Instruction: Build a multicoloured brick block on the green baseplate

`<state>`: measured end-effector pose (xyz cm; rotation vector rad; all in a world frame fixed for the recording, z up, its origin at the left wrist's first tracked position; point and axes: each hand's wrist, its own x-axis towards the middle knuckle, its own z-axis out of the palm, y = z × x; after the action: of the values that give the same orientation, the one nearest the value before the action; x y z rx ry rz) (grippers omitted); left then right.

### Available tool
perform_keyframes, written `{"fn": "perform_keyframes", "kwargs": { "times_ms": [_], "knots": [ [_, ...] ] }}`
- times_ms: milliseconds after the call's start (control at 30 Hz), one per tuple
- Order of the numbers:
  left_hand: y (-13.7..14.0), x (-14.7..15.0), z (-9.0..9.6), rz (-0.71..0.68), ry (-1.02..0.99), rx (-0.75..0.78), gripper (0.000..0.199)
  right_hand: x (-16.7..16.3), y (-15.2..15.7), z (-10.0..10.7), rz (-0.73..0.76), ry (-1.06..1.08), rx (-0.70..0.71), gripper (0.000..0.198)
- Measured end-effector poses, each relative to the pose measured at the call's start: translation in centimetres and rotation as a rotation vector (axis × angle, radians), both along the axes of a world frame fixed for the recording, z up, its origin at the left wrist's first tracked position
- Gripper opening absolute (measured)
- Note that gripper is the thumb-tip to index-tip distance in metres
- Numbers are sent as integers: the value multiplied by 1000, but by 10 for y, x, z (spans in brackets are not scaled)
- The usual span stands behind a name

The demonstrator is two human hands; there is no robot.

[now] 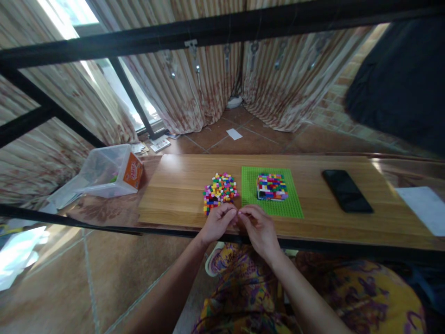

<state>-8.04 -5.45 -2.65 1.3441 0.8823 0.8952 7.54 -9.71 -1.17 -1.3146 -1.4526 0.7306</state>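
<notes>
My left hand (pixel 219 221) and my right hand (pixel 257 227) meet fingertip to fingertip above the near edge of the board. Both are closed in a pinch. Whatever they hold between the tips is too small to make out. Just beyond my left hand lies a loose pile of small coloured bricks (pixel 222 188). Past my right hand is a green baseplate (pixel 248 183). On it stands a multicoloured block built of bricks (pixel 273 185), several layers high.
A black phone (pixel 346 191) lies to the right on the wooden board (pixel 181 185), with white paper (pixel 424 206) beyond it. At the left stands a clear plastic box (pixel 111 171) with an orange label. A dark metal bar (pixel 222 30) crosses overhead.
</notes>
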Motion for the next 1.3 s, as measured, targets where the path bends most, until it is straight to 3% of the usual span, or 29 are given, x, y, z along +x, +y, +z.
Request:
{"fn": "perform_keyframes", "kwargs": {
  "times_ms": [200,367,500,967,1300],
  "knots": [
    [-1,1,-3,33,-22,6,39,15,0,2,-90,-29,50,12],
    [-1,1,-9,25,-42,-16,38,48,10,4,-372,-216,197,16],
    [-1,1,-9,13,-33,11,36,78,23,-2,-472,-320,210,19],
    [-2,1,-5,30,3,26,33,97,46,-16,-430,-374,190,22],
    [-2,0,-7,21,15,30,33,96,50,-20,-441,-79,73,19]
  ]
}}
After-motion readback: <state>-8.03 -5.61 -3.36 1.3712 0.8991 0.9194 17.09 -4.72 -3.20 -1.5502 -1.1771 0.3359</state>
